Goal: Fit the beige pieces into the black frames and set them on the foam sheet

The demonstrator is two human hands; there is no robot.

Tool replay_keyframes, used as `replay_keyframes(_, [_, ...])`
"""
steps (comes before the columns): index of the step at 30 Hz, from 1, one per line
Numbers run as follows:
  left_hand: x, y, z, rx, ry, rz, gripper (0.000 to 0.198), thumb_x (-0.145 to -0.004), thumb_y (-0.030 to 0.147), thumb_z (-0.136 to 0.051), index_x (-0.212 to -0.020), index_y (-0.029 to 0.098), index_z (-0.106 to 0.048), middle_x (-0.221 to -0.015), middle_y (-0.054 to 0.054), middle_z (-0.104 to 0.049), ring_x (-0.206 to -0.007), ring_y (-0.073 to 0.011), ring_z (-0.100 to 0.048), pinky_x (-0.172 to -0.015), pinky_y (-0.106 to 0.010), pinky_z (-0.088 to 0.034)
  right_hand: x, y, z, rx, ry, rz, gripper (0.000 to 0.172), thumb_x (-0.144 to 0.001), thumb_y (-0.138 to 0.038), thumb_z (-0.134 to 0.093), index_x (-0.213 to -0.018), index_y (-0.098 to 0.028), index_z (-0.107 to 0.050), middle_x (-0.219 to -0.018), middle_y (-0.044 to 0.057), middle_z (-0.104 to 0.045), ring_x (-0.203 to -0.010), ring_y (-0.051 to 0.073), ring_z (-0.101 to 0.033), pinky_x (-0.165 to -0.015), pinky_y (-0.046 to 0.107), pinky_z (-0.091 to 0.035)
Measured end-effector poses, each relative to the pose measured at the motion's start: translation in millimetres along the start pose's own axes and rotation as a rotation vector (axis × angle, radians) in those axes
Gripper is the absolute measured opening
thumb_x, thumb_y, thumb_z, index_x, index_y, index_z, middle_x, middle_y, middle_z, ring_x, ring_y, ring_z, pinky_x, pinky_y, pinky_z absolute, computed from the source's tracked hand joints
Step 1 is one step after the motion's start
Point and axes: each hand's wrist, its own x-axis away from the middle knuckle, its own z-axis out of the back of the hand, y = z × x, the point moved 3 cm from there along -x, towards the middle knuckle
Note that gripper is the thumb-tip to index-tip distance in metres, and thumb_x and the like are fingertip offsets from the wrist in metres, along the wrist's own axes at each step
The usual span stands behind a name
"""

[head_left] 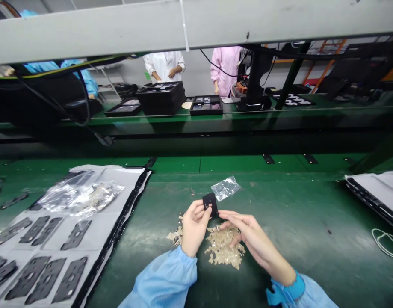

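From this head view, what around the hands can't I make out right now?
- Small black part: lower portion hidden by left hand.
- Pile of tan bits: too small to identify, partly under right hand.
- Clear bag: contents unreadable.

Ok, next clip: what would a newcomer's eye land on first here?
Probably the two hands at centre: the left hand pinches a small black part while the right hand rests on a pile of pale bits on the green bench. At left, rows of black plates lie on a white sheet.
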Motion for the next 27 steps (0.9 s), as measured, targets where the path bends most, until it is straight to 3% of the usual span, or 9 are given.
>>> replay_keyframes(6, [1.1,-2.1,-1.1,-0.034,-0.024,-0.025,0.021,-0.076,0.029,-0.066,-0.090,0.016,-0.056,-0.093,-0.009,-0.071,-0.081,-0.0174,-0.069,-0.074,-0.027,-0.055,-0.2,1.7,1.5,0.005,0.012,-0.004,0.029,-0.081,-0.039,-0.061,-0.100,-0.020,-0.072,-0.120,0.011,-0.059,-0.084,0.022,-0.062,-0.040,0.021,-0.053])
replay_keyframes(18, [3.5,2.0,-2.4,-0.024,-0.020,-0.008,0.023,-0.073,0.029,-0.069,-0.087,0.016,-0.057,-0.091,-0.009,-0.071,-0.080,-0.0191,-0.069,-0.071,-0.027,-0.055,-2.3,2.7,2.3,-0.041,0.001,-0.014,0.025,-0.078,-0.039,-0.063,-0.093,-0.021,-0.074,-0.121,0.008,-0.057,-0.074,0.017,-0.060,-0.036,0.019,-0.050])
replay_keyframes(24, [3.8,1.2,-2.2,-0.015,-0.029,-0.003,0.022,-0.074,0.029,-0.068,-0.087,0.017,-0.056,-0.091,-0.008,-0.071,-0.083,-0.0187,-0.069,-0.071,-0.026,-0.055,-4.0,5.5,6.0,-0.151,-0.020,-0.061,0.027,-0.076,-0.035,-0.066,-0.097,-0.018,-0.072,-0.098,0.009,-0.067,-0.070,0.016,-0.058,-0.035,0.017,-0.047])
replay_keyframes(27, [4.0,1.7,-2.6,-0.003,-0.042,-0.003,0.021,-0.075,0.028,-0.068,-0.087,0.017,-0.055,-0.091,-0.007,-0.070,-0.081,-0.0176,-0.068,-0.072,-0.026,-0.055,-4.2,6.3,7.5,-0.189,-0.012,-0.096,0.027,-0.077,-0.034,-0.066,-0.096,-0.017,-0.072,-0.100,0.010,-0.067,-0.069,0.014,-0.058,-0.035,0.015,-0.045])
